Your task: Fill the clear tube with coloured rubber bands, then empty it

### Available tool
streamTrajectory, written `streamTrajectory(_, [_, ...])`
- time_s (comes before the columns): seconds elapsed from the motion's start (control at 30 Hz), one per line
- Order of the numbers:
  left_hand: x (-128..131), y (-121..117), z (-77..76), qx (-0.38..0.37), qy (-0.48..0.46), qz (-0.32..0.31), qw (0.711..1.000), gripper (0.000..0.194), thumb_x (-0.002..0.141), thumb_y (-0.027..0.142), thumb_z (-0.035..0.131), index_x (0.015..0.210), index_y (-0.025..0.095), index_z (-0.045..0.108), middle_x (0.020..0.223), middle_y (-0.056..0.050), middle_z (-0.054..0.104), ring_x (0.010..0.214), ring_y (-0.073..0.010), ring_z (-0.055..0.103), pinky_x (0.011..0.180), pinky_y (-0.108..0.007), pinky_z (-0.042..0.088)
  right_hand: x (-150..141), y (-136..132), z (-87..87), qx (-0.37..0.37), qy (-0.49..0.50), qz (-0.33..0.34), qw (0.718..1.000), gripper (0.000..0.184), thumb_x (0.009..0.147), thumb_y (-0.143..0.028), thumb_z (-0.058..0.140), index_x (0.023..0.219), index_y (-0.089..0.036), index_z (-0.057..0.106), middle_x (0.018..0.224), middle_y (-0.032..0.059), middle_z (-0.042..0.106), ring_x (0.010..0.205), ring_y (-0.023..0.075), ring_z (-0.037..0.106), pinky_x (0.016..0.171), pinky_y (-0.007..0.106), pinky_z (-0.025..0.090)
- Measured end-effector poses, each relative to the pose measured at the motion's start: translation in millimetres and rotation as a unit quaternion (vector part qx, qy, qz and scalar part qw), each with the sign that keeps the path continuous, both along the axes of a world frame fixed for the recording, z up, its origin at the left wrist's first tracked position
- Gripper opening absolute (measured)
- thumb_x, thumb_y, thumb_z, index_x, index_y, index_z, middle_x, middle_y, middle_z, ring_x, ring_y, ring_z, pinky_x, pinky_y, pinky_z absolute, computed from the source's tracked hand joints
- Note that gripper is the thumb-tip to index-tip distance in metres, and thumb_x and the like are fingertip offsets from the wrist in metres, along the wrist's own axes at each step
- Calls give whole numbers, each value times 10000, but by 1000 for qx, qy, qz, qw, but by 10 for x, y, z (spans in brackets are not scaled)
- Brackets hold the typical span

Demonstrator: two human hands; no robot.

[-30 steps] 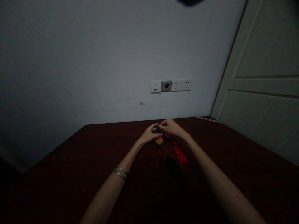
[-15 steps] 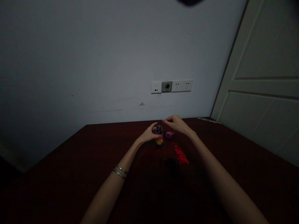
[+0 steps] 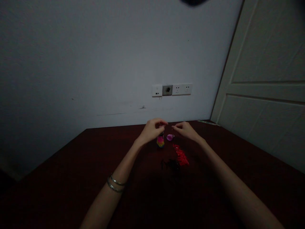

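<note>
A small clear bottle (image 3: 160, 142) with yellow and pink contents in layers stands upright on the dark red-brown table. In front of its top is my left hand (image 3: 152, 129), which hides the neck; thumb and fingers are bent with a gap between them. To the right, my right hand (image 3: 187, 130) hovers with its fingertips pinched together, and anything between them is too small to name. A pink cap with a loop (image 3: 170, 137) lies between the bottle and that hand. Nearer me are a pile of small red pieces (image 3: 181, 155) and a pile of black pieces (image 3: 173, 164).
Behind the table (image 3: 107, 149) rises a pale wall (image 3: 107, 63) with a row of sockets (image 3: 172, 90). A white panelled door (image 3: 262, 86) stands at the right. Near the back right edge lies a thin flat strip (image 3: 208, 122).
My left hand has come off the bottle's side and moved up to its top. The right hand has shifted slightly right and down, still pinched. The view has turned a little.
</note>
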State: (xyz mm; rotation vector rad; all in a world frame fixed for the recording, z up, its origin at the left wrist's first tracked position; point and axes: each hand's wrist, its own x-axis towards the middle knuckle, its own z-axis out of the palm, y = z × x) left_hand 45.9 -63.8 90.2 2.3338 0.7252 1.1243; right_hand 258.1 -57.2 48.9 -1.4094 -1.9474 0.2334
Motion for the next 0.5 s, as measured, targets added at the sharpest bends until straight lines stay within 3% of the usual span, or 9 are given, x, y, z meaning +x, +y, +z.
streamTrajectory(0.1, [99,-133,-130,-1,175,-112,978,252,729,131,510,936,148,652,855,-45,635,741,-117,542,668,-230,409,70,-48,-207,-29,0,3,1000,433,792,-438,413,587,-117,621,503,4,526,495,105,436,484,215,286])
streamTrajectory(0.2, [178,-118,-404,-29,302,-144,942,273,722,109,509,955,136,649,770,-30,631,656,-106,539,601,-212,388,155,-117,-423,-56,14,-15,998,446,790,-455,409,551,-122,586,480,1,515,470,101,432,469,212,286])
streamTrajectory(0.33, [210,-66,-754,-18,350,-169,921,250,720,226,602,949,134,645,851,-49,631,728,-134,559,628,-216,395,233,-190,-644,-70,33,-28,997,432,795,-447,399,568,-127,580,479,-2,519,458,98,444,462,207,291])
streamTrajectory(0.5, [170,-167,-892,48,369,-141,917,422,698,490,608,964,163,633,929,-79,593,872,-200,541,705,-256,399,199,-205,-720,-63,6,-33,997,436,798,-442,390,590,-123,604,501,7,539,475,101,450,480,209,296])
